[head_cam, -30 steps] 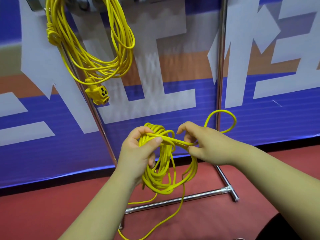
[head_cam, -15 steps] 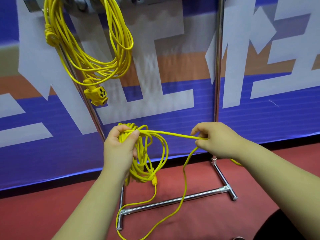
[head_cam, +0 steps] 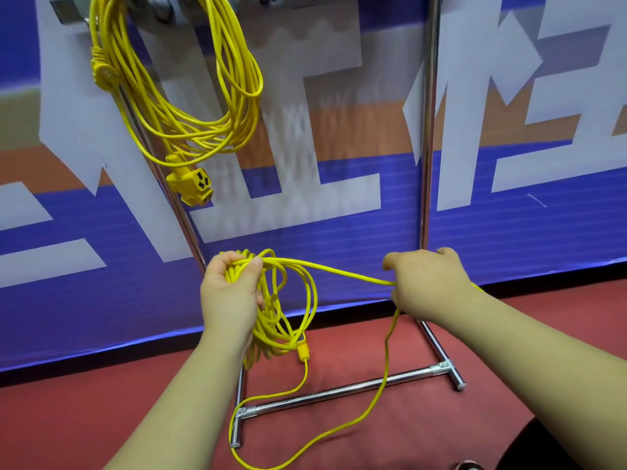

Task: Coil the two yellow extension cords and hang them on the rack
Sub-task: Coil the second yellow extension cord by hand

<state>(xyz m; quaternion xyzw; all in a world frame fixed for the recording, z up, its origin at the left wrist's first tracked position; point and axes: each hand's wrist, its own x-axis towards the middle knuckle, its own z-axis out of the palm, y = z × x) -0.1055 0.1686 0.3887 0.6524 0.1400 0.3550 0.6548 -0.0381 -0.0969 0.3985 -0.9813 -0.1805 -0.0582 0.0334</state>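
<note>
The left hand (head_cam: 230,295) closes its grip around the top of a partly wound yellow cord coil (head_cam: 272,320), which hangs below the fist in front of the rack (head_cam: 428,130). The right hand (head_cam: 428,283) pinches a taut strand running from that coil. The slack drops from this grip and loops across the red floor (head_cam: 84,418). A second coil (head_cam: 190,127) hangs at the rack's top, socket end (head_cam: 192,185) lowest.

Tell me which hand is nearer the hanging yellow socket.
Left. The left hand is below the socket, slightly right; the right hand is farther off to its lower right.
</note>
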